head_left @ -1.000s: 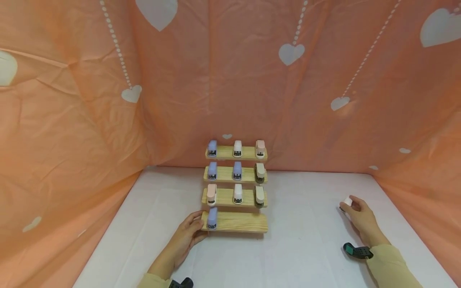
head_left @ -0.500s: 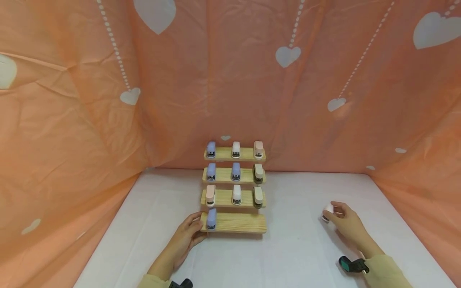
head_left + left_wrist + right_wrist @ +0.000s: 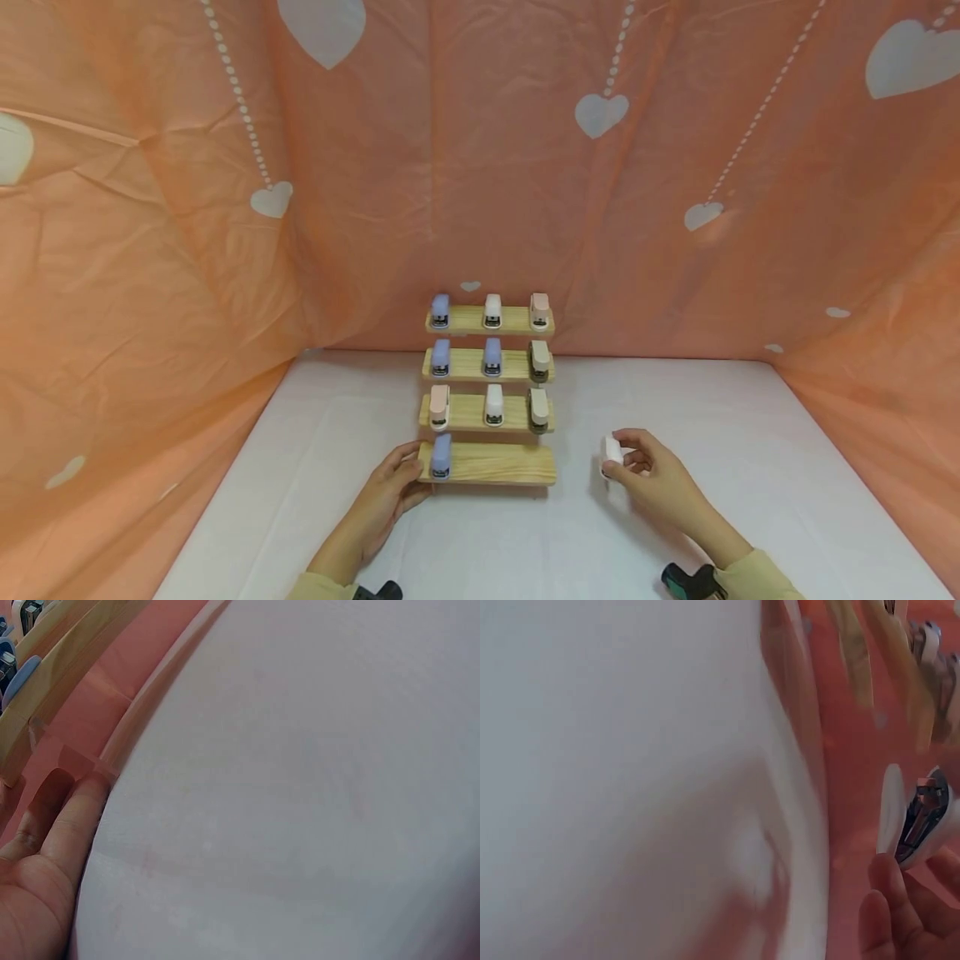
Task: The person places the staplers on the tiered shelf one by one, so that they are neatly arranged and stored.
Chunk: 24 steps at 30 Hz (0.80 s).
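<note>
In the head view my right hand (image 3: 660, 487) pinches a small white stapler (image 3: 611, 454) by its sides, a little above the table and right of the lowest shelf board. The right wrist view shows that stapler (image 3: 922, 814) from its dark front, with fingertips at its base. My left hand (image 3: 384, 496) holds the left end of the stepped wooden display shelf's lowest board (image 3: 498, 463), some fingers below the board. A lavender stapler (image 3: 441, 456) stands on that board's left end; to its right the wood is bare.
Three higher boards carry upright staplers: lavender and white ones (image 3: 492, 310), pink ones (image 3: 439, 406) and beige ones with dark bases (image 3: 538, 410). A white cloth covers the table (image 3: 300, 467). An orange curtain (image 3: 637, 250) with pale hearts hangs behind and at both sides.
My right hand has carried the white stapler leftward across the table and slightly nearer to me, toward the lowest board. The left hand stays at the board's left end.
</note>
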Each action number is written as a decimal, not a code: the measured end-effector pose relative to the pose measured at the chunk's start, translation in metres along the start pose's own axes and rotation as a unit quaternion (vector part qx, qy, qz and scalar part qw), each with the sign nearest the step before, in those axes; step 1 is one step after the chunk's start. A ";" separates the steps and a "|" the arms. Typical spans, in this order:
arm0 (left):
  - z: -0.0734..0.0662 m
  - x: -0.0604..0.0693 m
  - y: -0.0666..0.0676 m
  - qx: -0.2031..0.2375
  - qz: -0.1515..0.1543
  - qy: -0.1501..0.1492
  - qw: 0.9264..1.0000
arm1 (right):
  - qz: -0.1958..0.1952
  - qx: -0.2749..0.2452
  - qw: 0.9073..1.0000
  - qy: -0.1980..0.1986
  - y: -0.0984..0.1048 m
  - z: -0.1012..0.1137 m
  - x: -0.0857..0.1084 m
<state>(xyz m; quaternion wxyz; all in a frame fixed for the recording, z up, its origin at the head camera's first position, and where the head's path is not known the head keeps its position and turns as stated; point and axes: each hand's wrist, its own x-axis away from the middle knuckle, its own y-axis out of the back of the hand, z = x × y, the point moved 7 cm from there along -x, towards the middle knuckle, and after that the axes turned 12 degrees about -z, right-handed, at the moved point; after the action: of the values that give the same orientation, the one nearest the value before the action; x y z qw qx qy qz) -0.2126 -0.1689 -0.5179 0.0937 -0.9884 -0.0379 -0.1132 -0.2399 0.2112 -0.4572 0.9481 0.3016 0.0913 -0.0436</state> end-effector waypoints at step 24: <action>-0.001 0.001 0.000 0.003 -0.002 0.002 1.000 | -0.013 -0.092 0.984 0.153 -0.078 0.079 0.034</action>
<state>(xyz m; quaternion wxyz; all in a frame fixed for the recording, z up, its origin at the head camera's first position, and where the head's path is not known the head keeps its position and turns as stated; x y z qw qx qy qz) -0.2116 -0.1686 -0.5169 0.0963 -0.9879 -0.0399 -0.1152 -0.2055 0.1012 -0.4443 0.9459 0.2151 0.2430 -0.0007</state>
